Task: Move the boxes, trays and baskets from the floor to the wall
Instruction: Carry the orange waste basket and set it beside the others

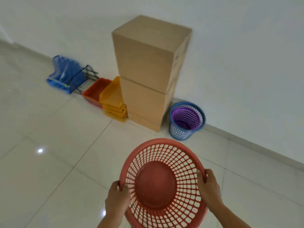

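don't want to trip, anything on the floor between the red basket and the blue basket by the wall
Nothing visible. The left hand and right hand grip the red basket, and only bare floor lies between it and the blue basket. The cardboard boxes stand to its left.

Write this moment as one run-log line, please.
held: red basket | left hand: grips rim | right hand: grips rim | at wall: cardboard boxes, blue basket, yellow trays
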